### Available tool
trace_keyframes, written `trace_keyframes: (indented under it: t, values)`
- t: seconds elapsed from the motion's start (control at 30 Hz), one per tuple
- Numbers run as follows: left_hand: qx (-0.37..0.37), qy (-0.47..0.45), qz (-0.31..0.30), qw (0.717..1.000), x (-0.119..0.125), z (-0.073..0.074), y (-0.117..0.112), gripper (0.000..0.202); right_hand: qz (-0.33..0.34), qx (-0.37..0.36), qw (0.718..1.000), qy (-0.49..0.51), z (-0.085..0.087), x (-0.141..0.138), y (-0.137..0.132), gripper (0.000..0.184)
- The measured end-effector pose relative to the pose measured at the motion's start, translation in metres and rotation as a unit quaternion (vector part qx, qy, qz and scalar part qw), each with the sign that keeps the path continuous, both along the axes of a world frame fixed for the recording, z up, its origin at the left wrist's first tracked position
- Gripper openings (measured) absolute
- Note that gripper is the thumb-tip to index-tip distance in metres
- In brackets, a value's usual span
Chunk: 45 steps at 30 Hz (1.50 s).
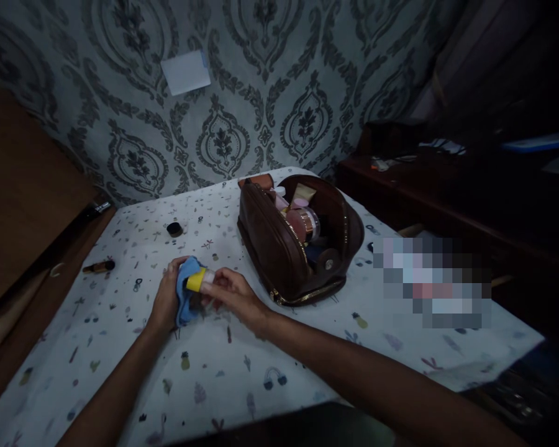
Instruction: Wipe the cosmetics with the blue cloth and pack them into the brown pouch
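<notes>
My left hand [166, 298] is closed around a blue cloth [184, 310], which is pressed against one end of a small yellow container [195, 280]. The fingers of my right hand [235, 295] grip the container's pale, whitish end [208, 279]. Both hands are above the table, left of a brown leather toiletry bag [279, 248]. The bag is unzipped and its lid stands up. Inside it are a pink and copper-banded jar [305, 223], a tube [304, 194] and other small items.
A patterned white cloth [242, 372] covers the table. On it lie a round black lid [174, 230] and a small dark and amber bottle [99, 267]. Blurred-out items [433, 282] are at the right. Wooden furniture [32, 161] borders the left side.
</notes>
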<state>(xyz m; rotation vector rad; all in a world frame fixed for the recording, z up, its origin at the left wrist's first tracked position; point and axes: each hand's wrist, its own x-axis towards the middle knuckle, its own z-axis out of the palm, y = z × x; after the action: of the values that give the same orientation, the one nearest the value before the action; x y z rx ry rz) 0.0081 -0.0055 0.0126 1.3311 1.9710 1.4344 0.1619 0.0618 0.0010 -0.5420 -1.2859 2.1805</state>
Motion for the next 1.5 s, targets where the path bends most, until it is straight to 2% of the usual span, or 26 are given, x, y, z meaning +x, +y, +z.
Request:
trace_keyframes:
  t: [0.1, 0.23, 0.3, 0.37, 0.47, 0.63, 0.8, 0.97, 1.2, 1.37, 1.5]
  values:
    - [0.006, -0.036, 0.039, 0.999, -0.002, 0.000, 0.001, 0.040, -0.011, -0.044, 0.999, 0.022, 0.000, -0.001, 0.004, 0.055]
    - [0.021, -0.035, 0.049, 0.998, -0.002, 0.003, -0.001, 0.043, -0.017, -0.055, 0.998, 0.027, 0.000, 0.000, 0.005, 0.054]
    - [0.032, -0.020, 0.027, 0.999, -0.001, 0.004, -0.002, 0.049, -0.012, -0.056, 0.998, 0.029, 0.001, 0.001, 0.004, 0.055]
    - [0.030, 0.025, -0.028, 0.999, 0.000, 0.002, -0.004, 0.056, -0.006, -0.061, 0.997, 0.036, 0.001, 0.002, 0.003, 0.059]
    - [0.020, 0.117, -0.091, 0.989, 0.000, -0.003, -0.007, 0.053, 0.014, -0.058, 0.997, 0.041, -0.001, 0.002, 0.003, 0.061]
    - [0.014, 0.133, -0.082, 0.988, 0.002, -0.006, -0.010, 0.044, 0.032, -0.013, 0.999, 0.034, -0.006, 0.001, 0.003, 0.059]
    - [0.004, 0.100, -0.083, 0.991, 0.007, 0.001, -0.009, 0.045, -0.012, 0.108, 0.994, 0.028, -0.008, 0.000, 0.001, 0.056]
    - [0.000, 0.096, -0.082, 0.992, 0.008, 0.004, -0.009, 0.045, -0.022, 0.129, 0.991, 0.012, -0.009, 0.000, 0.000, 0.053]
    - [-0.008, 0.094, -0.091, 0.991, 0.006, 0.004, -0.009, 0.045, 0.048, 0.039, 0.998, -0.008, -0.001, 0.005, 0.000, 0.056]
    - [-0.009, 0.088, -0.110, 0.990, 0.004, 0.002, -0.009, 0.046, 0.067, -0.021, 0.997, -0.005, 0.001, 0.005, 0.003, 0.058]
    - [-0.017, 0.086, -0.095, 0.992, 0.004, 0.001, -0.008, 0.042, 0.066, -0.036, 0.997, 0.004, 0.000, 0.003, 0.001, 0.060]
